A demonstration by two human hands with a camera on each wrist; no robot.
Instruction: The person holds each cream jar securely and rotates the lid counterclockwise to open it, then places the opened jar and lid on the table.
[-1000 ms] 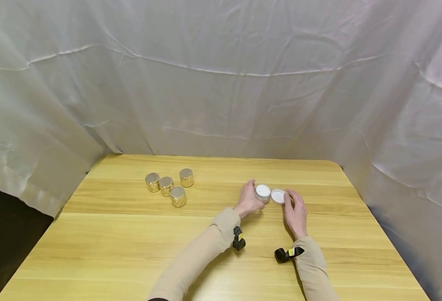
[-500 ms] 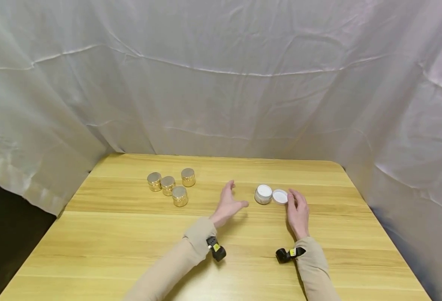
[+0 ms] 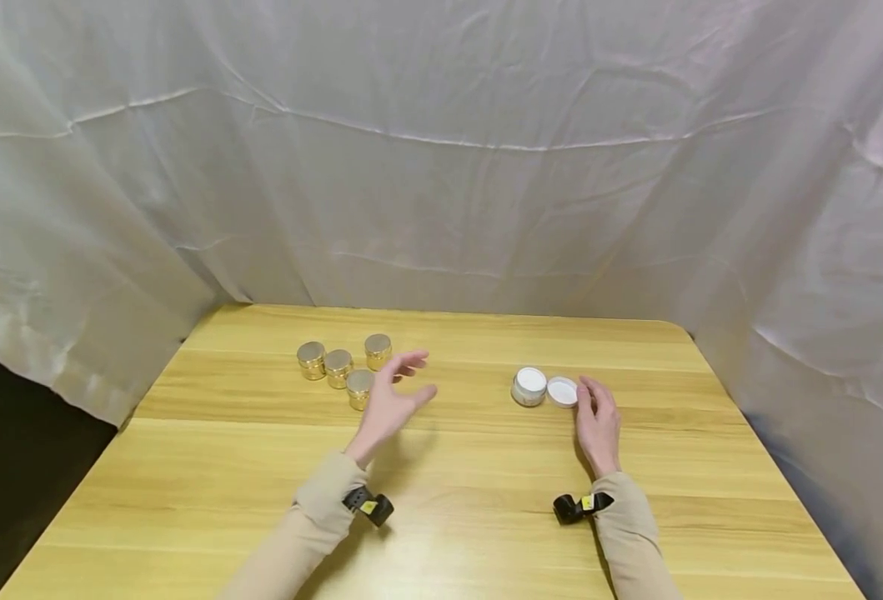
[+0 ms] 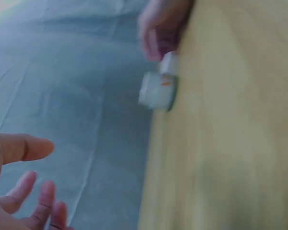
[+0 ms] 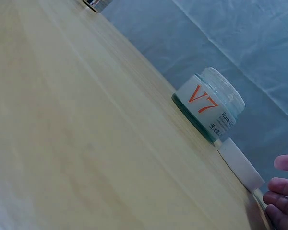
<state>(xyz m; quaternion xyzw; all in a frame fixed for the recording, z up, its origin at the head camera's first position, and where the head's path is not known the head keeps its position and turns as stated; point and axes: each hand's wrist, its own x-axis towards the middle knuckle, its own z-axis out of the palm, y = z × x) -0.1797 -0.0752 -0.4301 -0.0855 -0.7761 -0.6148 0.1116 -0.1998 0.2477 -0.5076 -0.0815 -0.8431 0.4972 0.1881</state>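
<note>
My left hand (image 3: 388,402) is raised over the table on the left, thumb and fingers spread with nothing between them. In the head view it partly covers the nearest of several gold-coloured lidded jars (image 3: 338,369). An uncapped cream jar (image 3: 529,388), white with orange "V7" lettering and a green base, stands upright on the right. Beside it lies its white lid (image 3: 563,392), hollow side up. My right hand (image 3: 599,427) rests by the lid's right edge, its fingers (image 5: 283,187) loosely bent and holding nothing in the right wrist view.
The wooden table (image 3: 456,508) has a pale cloth curtain (image 3: 441,208) behind it and along both sides. A camera on a black strap sits at each wrist. The gold jars stand close together at the back left.
My left hand has let go of the cream jar and moved left to the gold jars. The cream jar stays beside its lid. My right hand has hardly moved.
</note>
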